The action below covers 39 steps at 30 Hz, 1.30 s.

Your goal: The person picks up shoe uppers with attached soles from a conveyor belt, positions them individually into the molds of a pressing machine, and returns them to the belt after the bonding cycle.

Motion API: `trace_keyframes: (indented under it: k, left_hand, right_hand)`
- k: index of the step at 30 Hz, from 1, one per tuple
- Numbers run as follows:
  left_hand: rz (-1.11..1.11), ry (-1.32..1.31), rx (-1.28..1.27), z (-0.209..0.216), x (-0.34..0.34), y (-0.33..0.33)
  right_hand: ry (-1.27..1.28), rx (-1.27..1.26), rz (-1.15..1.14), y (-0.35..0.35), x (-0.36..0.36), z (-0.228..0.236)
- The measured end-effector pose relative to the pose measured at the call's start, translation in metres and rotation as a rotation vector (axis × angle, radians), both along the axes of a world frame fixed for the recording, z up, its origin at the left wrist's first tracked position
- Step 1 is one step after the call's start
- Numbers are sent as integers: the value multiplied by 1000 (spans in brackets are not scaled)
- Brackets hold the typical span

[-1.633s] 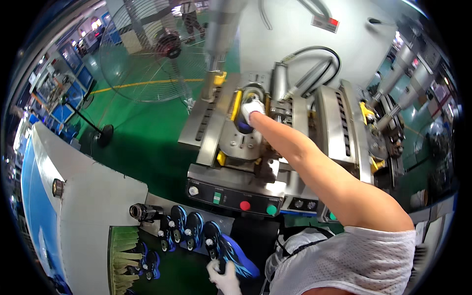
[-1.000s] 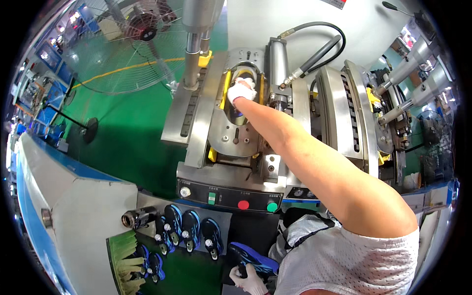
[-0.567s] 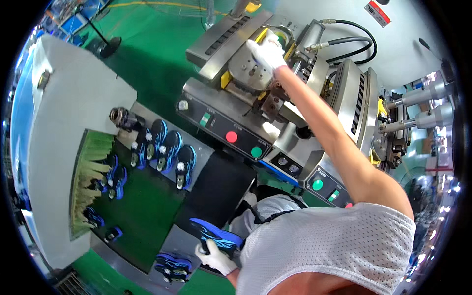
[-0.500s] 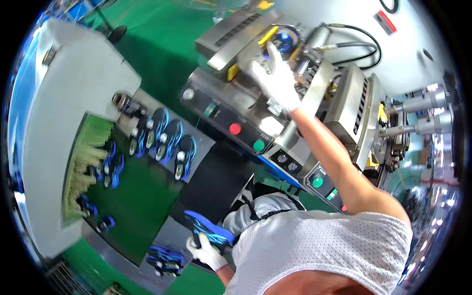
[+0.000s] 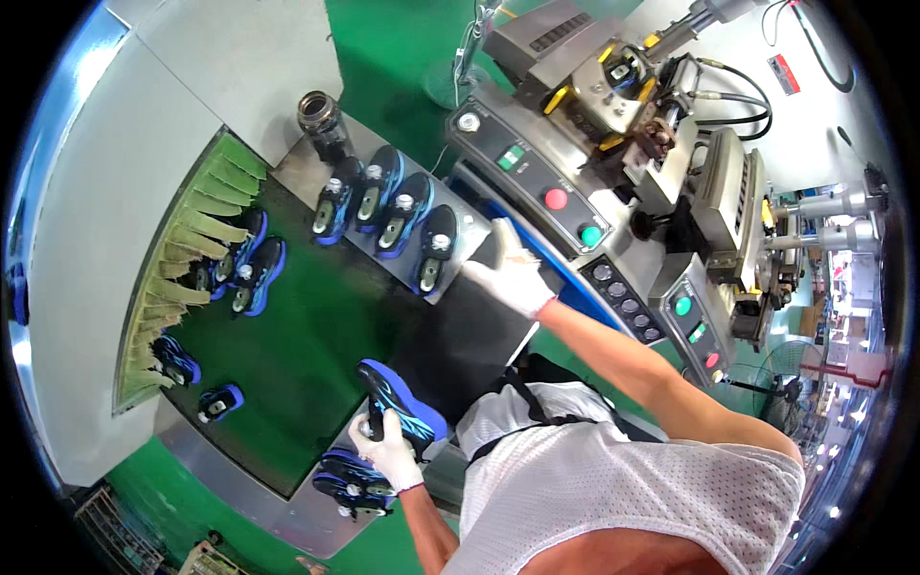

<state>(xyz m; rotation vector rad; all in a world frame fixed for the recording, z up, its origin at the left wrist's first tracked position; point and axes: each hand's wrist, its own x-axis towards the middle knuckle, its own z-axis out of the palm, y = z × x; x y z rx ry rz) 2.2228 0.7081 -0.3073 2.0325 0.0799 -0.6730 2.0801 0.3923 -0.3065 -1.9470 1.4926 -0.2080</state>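
My left hand [image 5: 385, 448], in a white glove, grips a blue and black shoe [image 5: 398, 398] by its underside, sole up, over the near edge of the green belt [image 5: 287, 355]. My right hand [image 5: 511, 278], also gloved, hovers with fingers spread and nothing in it, just right of the last shoe [image 5: 435, 251] in a row of several blue and black shoes [image 5: 376, 199] on a metal ledge. It is next to the front edge of the grey pressing machine [image 5: 613, 125].
More shoes lie on the belt [image 5: 251, 273] and at its near corner [image 5: 350, 484]. The machine's panel carries a red button [image 5: 555, 198] and a green button [image 5: 591, 235]. A dark cylinder [image 5: 321, 113] stands beyond the shoe row. Green strip curtain [image 5: 182, 287] borders the belt.
My right hand has left the machine's head and dropped back to the shoe row. The left hand still holds the blue shoe. My head turned down and left.
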Motion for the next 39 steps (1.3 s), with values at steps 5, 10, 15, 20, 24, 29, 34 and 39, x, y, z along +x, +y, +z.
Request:
trace_keyframes:
  k: [5, 10, 15, 20, 24, 29, 34, 39]
  left_hand:
    - [0, 8, -6, -11, 38, -5]
    - [-196, -371, 36, -36, 85, -7]
    - [-380, -219, -24, 8, 83, -84]
    - [-1023, -224, -272, 37, -59, -162]
    - [-1505, -352, -516, 59, -176, -148]
    - [-2123, -241, -632, 137, -348, -88]
    - [-2470, 35, -1035, 142, -537, 15]
    - [-2612, -286, -1296, 197, -727, 127]
  right_hand:
    - [-191, -120, -664, 22, 103, -143]
    - [-239, 315, -725, 14, 73, -122]
    - [-1062, 611, -585, 66, -15, 15]
    - [-926, 495, -824, 172, -153, 82]
    - [-833, 248, -1096, 271, -221, 113]
    - [-994, -75, -1718, 416, -298, 148]
    - [-1026, -694, -2202, 561, -374, 175]
    - [-108, -933, -2477, 674, -455, 185]
